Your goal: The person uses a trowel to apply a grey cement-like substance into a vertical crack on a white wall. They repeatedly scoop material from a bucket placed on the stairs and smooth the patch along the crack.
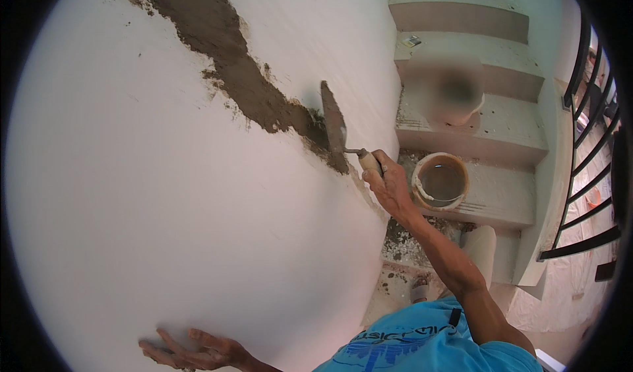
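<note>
My right hand (pixel 389 182) grips the handle of a pointed trowel (pixel 333 118), its mortar-smeared blade lying against the white wall (pixel 165 227). The blade is at the lower end of a rough band of wet grey-brown mortar (pixel 224 49), which runs down the wall from the upper left. Dark mortar shows right beside the blade's left edge. At the lower left, my left hand (pixel 194 351) rests on the bare wall with its fingers spread and nothing in them.
Concrete stairs (pixel 461 22) climb on the right. A bucket of murky water (pixel 440 182) stands on one step, with a blurred, pale container (pixel 455 115) on the step above. Mortar crumbs (pixel 412 243) litter the lower step near my foot. A black railing (pixel 587 148) edges the stairs.
</note>
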`<action>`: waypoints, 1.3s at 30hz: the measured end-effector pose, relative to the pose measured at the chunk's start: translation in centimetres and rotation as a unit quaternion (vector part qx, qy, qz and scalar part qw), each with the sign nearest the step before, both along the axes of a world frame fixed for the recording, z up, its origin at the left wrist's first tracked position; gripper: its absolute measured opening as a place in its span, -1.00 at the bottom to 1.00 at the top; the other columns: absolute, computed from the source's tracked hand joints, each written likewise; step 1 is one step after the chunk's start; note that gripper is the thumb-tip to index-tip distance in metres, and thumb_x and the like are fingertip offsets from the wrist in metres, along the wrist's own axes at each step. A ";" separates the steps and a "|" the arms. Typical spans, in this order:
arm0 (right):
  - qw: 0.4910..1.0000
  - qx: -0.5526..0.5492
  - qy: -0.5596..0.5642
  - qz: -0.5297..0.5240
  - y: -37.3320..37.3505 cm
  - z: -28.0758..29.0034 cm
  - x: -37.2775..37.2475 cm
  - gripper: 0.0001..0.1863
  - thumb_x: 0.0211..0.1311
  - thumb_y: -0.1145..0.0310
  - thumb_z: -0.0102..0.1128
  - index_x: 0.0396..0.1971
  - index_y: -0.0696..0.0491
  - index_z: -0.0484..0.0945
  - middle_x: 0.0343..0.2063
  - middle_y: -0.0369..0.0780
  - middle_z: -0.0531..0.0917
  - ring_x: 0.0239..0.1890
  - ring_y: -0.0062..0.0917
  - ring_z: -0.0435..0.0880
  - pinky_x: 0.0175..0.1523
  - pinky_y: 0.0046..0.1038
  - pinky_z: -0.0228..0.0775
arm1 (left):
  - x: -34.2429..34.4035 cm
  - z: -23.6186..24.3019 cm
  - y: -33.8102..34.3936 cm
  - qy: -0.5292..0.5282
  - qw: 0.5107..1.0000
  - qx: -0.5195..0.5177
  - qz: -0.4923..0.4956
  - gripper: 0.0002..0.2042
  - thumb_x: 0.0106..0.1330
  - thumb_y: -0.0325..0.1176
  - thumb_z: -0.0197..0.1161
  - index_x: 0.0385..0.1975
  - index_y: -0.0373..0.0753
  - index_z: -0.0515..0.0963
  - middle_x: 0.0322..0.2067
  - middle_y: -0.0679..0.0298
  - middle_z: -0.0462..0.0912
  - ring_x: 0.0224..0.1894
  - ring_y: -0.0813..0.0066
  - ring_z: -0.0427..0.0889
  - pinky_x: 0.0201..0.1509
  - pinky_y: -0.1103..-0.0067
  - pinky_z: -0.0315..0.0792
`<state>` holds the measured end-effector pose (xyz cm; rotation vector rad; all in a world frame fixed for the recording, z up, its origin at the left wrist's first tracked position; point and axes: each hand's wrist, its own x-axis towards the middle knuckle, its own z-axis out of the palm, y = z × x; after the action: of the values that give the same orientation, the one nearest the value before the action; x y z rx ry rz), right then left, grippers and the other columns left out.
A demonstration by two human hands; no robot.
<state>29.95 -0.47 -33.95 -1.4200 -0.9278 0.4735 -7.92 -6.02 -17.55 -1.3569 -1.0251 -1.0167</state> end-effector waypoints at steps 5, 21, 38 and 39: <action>0.988 0.066 -0.129 -0.046 0.3 5.2 -0.7 -0.69 0.20 0.39 0.27 -0.08 0.15 0.49 -0.34 0.03 0.64 -0.30 -0.06 0.66 -0.18 -0.18 0.45 | -0.2 0.0 0.1 -0.010 1.000 -0.002 -0.020 -0.57 0.57 -0.13 -0.02 0.23 -0.29 0.50 0.40 -0.02 0.30 0.50 -0.08 0.15 0.47 -0.07 0.15; 0.975 -0.016 -0.217 -0.042 -0.4 -0.4 -2.2 -0.66 0.21 0.35 0.27 -0.09 0.13 0.40 -0.21 0.01 0.59 -0.24 -0.01 0.65 -0.16 -0.10 0.49 | 0.1 0.1 0.1 -0.004 1.000 0.000 -0.008 -0.60 0.57 -0.18 -0.02 0.21 -0.30 0.52 0.41 -0.01 0.29 0.50 -0.06 0.14 0.49 -0.06 0.13; 0.975 0.011 -0.216 -0.054 1.0 7.6 -3.7 -0.63 0.25 0.34 0.27 -0.08 0.13 0.32 -0.23 0.04 0.59 -0.26 -0.01 0.68 -0.18 -0.08 0.52 | 0.0 -0.2 -0.2 -0.015 1.000 -0.011 -0.003 -0.60 0.55 -0.19 0.03 0.21 -0.31 0.51 0.42 -0.05 0.27 0.50 -0.11 0.14 0.44 -0.05 0.15; 0.976 -0.010 -0.212 -0.050 1.5 7.1 -3.8 -0.64 0.26 0.34 0.26 -0.09 0.12 0.31 -0.24 0.04 0.59 -0.25 0.00 0.68 -0.17 -0.07 0.52 | 0.0 -0.2 -0.1 -0.017 1.000 -0.013 -0.003 -0.61 0.55 -0.20 0.03 0.20 -0.32 0.51 0.41 -0.05 0.27 0.50 -0.11 0.14 0.44 -0.05 0.15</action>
<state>26.18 1.04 -26.90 -1.6102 -1.1845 0.1011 -7.90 -6.17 -17.78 -1.3687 -1.0635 -1.0373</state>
